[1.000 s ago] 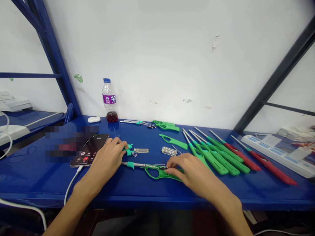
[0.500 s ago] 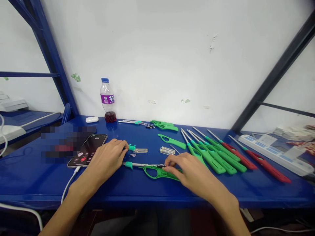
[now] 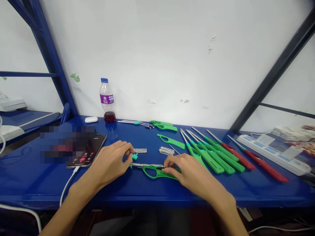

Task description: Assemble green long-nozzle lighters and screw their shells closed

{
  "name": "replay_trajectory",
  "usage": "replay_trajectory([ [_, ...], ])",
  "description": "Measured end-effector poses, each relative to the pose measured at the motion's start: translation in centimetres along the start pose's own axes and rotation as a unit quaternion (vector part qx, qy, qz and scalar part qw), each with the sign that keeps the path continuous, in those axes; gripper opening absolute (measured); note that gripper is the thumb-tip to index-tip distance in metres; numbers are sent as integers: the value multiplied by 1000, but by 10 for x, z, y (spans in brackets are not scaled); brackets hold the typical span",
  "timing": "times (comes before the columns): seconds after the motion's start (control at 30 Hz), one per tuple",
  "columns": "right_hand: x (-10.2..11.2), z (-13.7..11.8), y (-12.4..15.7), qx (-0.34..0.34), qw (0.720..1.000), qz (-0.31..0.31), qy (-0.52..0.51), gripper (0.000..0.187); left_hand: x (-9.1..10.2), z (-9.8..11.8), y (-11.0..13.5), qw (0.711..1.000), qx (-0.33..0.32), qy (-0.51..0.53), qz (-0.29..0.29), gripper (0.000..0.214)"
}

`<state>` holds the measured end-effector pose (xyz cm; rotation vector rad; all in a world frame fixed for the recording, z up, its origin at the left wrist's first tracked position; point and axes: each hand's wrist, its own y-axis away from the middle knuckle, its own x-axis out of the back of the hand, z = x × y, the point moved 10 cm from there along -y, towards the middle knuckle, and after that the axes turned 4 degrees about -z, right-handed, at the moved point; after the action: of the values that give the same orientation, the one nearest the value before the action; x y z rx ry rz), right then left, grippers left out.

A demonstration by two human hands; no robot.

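A green half shell of a long-nosed lighter point(image 3: 150, 174) lies on the blue table, its metal rod pointing left. My right hand point(image 3: 190, 168) is closed at the shell, thumb and forefinger pinching the lighter's inner parts where wires run in. My left hand point(image 3: 112, 160) is closed over the rod's left end, finger and thumb together beside a teal collar. What those fingertips hold, if anything, is hidden. Just past them lies a small teal plastic piece point(image 3: 135, 157). Small metal parts point(image 3: 140, 150) lie behind it, with more metal parts point(image 3: 166, 150) farther right.
Several green and red lighters point(image 3: 209, 159) lie fanned at right, before a white power strip point(image 3: 273, 154). Green shells point(image 3: 171, 141) and rods point(image 3: 130, 122) lie behind. At left are a phone point(image 3: 91, 150) on a cable and a bottle point(image 3: 107, 101).
My left hand has moved right and nearer, from the teal pieces to the rod's left end. My right hand stays at the green shell; the black part at its fingertips now shows less.
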<state>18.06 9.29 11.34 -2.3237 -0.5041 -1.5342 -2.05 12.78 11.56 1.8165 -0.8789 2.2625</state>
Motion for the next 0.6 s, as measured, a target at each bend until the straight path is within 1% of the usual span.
replay_trajectory([
  [0.17,-2,0,-1,3,1000,-5,-5,16,-1,1,2,999,-21,35,-7,30],
  [0.23,-2,1,0,2,1000,-3,0,15,-3,-1,4,999,-20,46,-16,33],
  [0.4,-4,1,-1,0,1000,-5,8,13,-13,-14,4,998,28,44,-39,33],
  [0.6,-4,3,-1,-6,1000,-14,-3,10,-17,-27,0,994,75,58,-47,22],
])
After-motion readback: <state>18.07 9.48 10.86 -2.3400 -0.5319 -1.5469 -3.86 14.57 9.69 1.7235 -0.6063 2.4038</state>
